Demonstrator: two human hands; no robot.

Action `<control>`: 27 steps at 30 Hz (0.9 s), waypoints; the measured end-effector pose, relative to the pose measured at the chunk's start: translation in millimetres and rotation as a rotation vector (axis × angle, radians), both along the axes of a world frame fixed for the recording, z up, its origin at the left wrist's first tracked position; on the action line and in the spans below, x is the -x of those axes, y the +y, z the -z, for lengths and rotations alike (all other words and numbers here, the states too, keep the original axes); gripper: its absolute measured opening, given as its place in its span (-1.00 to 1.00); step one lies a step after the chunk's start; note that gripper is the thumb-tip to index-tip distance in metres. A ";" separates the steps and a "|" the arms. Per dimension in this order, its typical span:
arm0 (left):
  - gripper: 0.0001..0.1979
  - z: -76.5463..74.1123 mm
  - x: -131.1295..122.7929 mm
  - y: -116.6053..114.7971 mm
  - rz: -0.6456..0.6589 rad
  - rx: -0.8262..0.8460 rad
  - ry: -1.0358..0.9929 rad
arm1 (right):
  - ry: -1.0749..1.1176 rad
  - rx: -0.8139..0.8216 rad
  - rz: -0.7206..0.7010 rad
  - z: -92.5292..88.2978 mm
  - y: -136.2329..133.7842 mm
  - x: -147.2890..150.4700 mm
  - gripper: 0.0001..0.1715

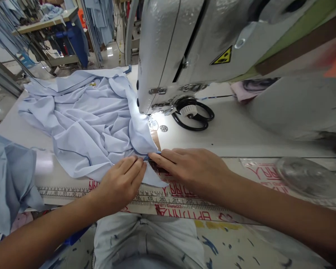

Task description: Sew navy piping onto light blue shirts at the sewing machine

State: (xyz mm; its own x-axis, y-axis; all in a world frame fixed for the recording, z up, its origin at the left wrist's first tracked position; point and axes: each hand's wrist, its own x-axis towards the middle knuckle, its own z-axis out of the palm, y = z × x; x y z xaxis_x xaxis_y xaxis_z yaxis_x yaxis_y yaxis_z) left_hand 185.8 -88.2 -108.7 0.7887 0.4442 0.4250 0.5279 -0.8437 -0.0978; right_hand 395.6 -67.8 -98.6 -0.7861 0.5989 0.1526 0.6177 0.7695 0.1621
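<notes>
A light blue garment (92,119) with narrow dark blue piping lies rumpled on the sewing table, left of and in front of the needle area. My left hand (126,183) presses its closed fingers on the garment's near edge. From the other side my right hand (190,166) pinches the same edge, where a bit of dark blue trim shows; the fingertips of both hands almost meet there. Above and beyond them stands the sewing machine head (168,48), its lamp lighting the cloth. Black-handled scissors (194,129) lie beside the needle area, their blades hidden.
A measuring tape strip (64,192) runs along the table's front edge. To the right sits a clear round disc (308,177). More light blue cloth (11,175) hangs at the left. Pinkish cloth (245,91) lies under the machine arm. Another worktable (47,24) stands behind.
</notes>
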 end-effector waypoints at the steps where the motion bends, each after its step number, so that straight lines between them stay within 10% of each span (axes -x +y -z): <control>1: -0.74 0.2 -0.1 0.1 0.000 0.004 -0.004 | -0.004 0.011 0.000 0.5 0.0 0.4 -0.74; 14: -0.77 -8.1 7.2 -9.4 0.134 0.091 -0.074 | -0.098 -0.030 0.031 0.0 -7.8 3.2 -0.51; 20: -0.72 -1.0 -0.7 -15.5 -0.070 0.145 -0.025 | -0.066 -0.058 0.025 2.0 -7.2 0.0 -0.55; 27: -0.73 0.3 5.0 -13.9 -0.024 0.153 0.001 | 0.082 -0.102 -0.033 7.4 -9.4 -7.1 -0.56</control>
State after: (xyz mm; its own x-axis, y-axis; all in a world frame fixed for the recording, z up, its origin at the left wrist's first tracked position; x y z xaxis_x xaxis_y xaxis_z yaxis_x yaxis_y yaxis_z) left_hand 180.8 -102.1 -109.0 0.7776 0.5220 0.3504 0.5477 -0.8361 0.0301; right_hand 402.8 -77.2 -106.0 -0.7879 0.5508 0.2754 0.6063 0.7721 0.1905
